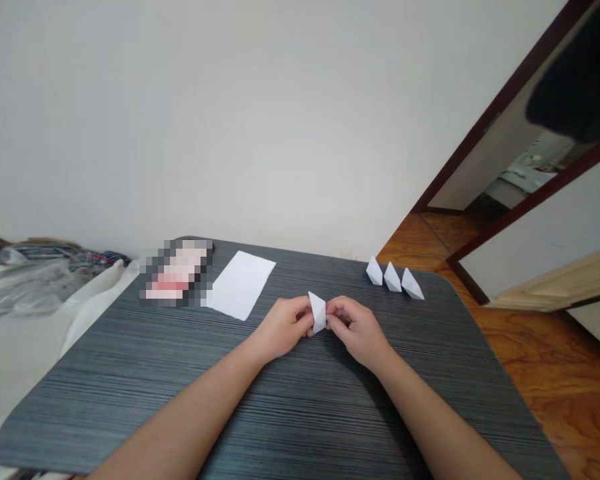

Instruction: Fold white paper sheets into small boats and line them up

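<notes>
Between my two hands, above the middle of the dark table, is a small white folded paper boat, tilted with its points up and down. My left hand pinches its left side with fingers closed. On the opposite side, the closed fingertips of my right hand grip its right edge. Three similar folded paper boats stand in a row toward the table's far right corner. A flat stack or sheet of white paper lies left of my left hand.
The dark wood-grain table has rounded corners and backs onto a pale wall. A pixelated item lies at its far left. Plastic-covered bundles sit beyond the left edge; wooden floor and a doorway are at right.
</notes>
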The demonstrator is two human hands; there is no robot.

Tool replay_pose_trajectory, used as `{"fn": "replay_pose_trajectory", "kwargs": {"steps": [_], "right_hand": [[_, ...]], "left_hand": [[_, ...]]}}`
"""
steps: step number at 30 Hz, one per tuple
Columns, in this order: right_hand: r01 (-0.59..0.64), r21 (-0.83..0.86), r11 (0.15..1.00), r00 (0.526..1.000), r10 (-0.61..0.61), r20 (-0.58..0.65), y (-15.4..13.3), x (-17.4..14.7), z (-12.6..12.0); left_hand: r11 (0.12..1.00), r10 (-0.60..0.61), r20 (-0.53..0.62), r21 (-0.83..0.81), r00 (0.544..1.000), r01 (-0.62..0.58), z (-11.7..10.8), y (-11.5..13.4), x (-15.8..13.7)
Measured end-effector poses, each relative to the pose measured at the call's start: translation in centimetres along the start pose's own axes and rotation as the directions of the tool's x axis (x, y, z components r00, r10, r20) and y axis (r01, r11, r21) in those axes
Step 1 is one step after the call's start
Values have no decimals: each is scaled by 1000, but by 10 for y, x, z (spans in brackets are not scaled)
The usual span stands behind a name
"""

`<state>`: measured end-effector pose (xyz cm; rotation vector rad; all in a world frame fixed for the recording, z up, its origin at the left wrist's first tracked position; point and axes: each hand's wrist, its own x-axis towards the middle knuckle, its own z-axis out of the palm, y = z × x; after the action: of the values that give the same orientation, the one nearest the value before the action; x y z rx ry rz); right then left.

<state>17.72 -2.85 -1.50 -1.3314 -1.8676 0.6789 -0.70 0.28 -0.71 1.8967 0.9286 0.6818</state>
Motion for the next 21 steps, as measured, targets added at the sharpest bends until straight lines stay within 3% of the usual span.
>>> {"fn": "replay_pose_trajectory", "kwargs": {"steps": [10, 21], "right_hand": [[14, -26, 1000, 999, -15, -34, -3, 2, -1], [127, 45, 991, 991, -126, -34, -8, 2, -4]], "left_hand": [[1000, -5, -22, 22, 1000, 5, 0, 1, 0], [1000, -14, -29, -4, 999, 14, 0, 5, 0]]}}
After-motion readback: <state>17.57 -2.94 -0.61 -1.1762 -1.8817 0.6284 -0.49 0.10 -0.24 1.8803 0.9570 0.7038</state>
